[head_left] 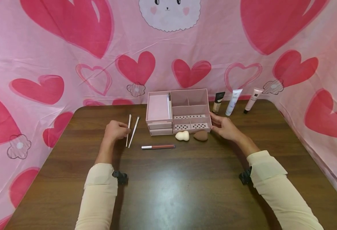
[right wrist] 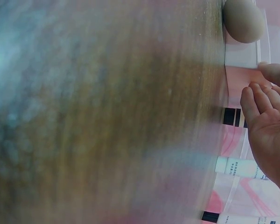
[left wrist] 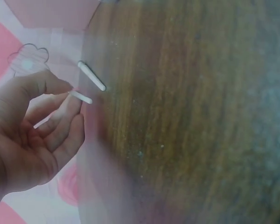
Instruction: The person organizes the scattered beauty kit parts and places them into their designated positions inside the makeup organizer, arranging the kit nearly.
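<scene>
My left hand (head_left: 116,130) pinches a thin white makeup brush (head_left: 129,120) between thumb and fingertips; in the left wrist view the end of this brush (left wrist: 84,97) juts out past them. A second white makeup brush (head_left: 134,131) lies on the table just to its right. At the right side of a pink makeup organizer (head_left: 160,107), my right hand (head_left: 226,128) rests with fingers extended along the wall and thumb at the front corner. One compartment at the organizer's left holds slim brushes (head_left: 168,107). Two makeup sponges, one cream (head_left: 182,135) and one brown (head_left: 200,135), sit before it.
A lip gloss tube (head_left: 158,147) lies in front of the organizer. To its right stand three tubes: a black-capped beige one (head_left: 218,102), a white one (head_left: 234,102) and a pink one (head_left: 253,100). A pink heart-print cloth (head_left: 162,44) hangs behind the wooden table (head_left: 162,191).
</scene>
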The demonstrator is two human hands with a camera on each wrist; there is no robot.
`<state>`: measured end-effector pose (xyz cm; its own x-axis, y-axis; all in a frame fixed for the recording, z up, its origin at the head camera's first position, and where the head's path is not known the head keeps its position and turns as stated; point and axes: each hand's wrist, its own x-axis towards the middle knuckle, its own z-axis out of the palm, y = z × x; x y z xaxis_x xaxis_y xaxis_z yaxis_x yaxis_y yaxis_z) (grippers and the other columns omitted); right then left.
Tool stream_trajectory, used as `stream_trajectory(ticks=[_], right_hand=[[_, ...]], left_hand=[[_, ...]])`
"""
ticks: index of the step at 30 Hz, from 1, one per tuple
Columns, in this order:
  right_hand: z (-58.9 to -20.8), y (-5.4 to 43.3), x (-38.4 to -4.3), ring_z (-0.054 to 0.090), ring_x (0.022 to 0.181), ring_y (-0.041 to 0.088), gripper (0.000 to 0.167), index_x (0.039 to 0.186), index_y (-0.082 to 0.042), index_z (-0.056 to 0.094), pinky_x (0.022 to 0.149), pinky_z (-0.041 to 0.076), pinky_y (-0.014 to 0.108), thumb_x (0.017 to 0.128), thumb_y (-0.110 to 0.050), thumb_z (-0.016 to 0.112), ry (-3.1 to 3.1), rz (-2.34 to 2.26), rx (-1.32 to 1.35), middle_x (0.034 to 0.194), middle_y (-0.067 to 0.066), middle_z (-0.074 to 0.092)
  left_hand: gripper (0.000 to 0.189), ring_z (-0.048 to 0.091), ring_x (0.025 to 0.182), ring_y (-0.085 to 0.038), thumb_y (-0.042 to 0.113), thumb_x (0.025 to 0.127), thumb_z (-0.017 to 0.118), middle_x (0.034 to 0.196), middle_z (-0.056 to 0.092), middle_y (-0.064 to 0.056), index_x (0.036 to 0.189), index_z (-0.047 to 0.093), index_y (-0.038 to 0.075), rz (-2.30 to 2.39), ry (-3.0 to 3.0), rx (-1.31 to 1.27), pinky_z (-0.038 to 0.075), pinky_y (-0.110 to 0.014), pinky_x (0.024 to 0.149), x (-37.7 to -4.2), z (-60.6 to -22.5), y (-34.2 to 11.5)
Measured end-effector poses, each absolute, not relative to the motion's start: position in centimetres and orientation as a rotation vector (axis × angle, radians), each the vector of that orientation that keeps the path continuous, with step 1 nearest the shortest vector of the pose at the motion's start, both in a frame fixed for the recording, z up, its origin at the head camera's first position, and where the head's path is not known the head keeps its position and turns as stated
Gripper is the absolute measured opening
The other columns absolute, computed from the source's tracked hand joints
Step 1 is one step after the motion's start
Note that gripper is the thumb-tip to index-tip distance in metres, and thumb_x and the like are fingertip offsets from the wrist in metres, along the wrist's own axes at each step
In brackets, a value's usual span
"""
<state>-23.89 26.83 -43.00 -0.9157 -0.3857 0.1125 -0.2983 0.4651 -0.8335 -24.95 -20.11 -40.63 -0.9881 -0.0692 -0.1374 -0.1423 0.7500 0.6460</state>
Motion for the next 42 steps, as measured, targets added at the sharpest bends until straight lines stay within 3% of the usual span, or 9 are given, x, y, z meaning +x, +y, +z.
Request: stream_trajectory(ticks=[6, 12, 21, 28, 42], right_hand=[[-43.0, 26.8, -23.9, 0.044, 0.139, 0.049, 0.065, 0.153, 0.014, 0.027, 0.107, 0.043, 0.042, 0.094, 0.015, 0.056, 2.605, -1.455, -0.613, 0.156, 0.035, 0.033], [-43.0, 26.8, -23.9, 0.044, 0.139, 0.049, 0.066, 0.153, 0.013, 0.027, 0.107, 0.041, 0.046, 0.094, 0.014, 0.056, 2.605, -1.452, -0.617, 0.156, 0.035, 0.033], [-42.9, 26.9, -23.9, 0.043, 0.14, 0.048, 0.066, 0.154, 0.012, 0.027, 0.108, 0.041, 0.047, 0.095, 0.013, 0.056, 2.596, -1.458, -0.61, 0.158, 0.034, 0.032], [-43.0, 26.9, -23.9, 0.044, 0.14, 0.048, 0.066, 0.154, 0.012, 0.027, 0.108, 0.044, 0.039, 0.095, 0.012, 0.056, 2.601, -1.46, -0.599, 0.157, 0.034, 0.033], [-43.0, 26.8, -23.9, 0.042, 0.14, 0.048, 0.065, 0.153, 0.013, 0.026, 0.108, 0.042, 0.041, 0.095, 0.013, 0.056, 2.595, -1.456, -0.613, 0.157, 0.035, 0.031]], left_hand=[[0.038, 0.066, 0.059, 0.001, 0.009, 0.088, 0.069, 0.068, 0.073, 0.002, 0.121, 0.068, -0.01, 1.362, 2.611, -0.213, 0.059, -0.018, 0.06, -25.0, -40.5, -20.0], [0.04, 0.064, 0.059, 0.0, 0.007, 0.091, 0.067, 0.063, 0.066, 0.01, 0.125, 0.063, -0.014, 1.494, 2.5, -0.249, 0.058, -0.018, 0.06, -25.1, -40.2, -19.7], [0.044, 0.064, 0.061, 0.0, 0.007, 0.093, 0.065, 0.065, 0.065, 0.011, 0.132, 0.058, -0.013, 1.57, 2.428, -0.27, 0.061, -0.021, 0.066, -25.1, -39.6, -19.3], [0.047, 0.065, 0.062, 0.0, 0.003, 0.094, 0.061, 0.068, 0.069, 0.01, 0.136, 0.053, -0.017, 1.674, 2.352, -0.207, 0.063, -0.024, 0.072, -25.2, -38.6, -18.5], [0.047, 0.066, 0.063, 0.002, 0.002, 0.096, 0.058, 0.066, 0.07, 0.015, 0.138, 0.048, -0.019, 1.744, 2.254, -0.072, 0.061, -0.02, 0.069, -25.6, -36.9, -17.4]])
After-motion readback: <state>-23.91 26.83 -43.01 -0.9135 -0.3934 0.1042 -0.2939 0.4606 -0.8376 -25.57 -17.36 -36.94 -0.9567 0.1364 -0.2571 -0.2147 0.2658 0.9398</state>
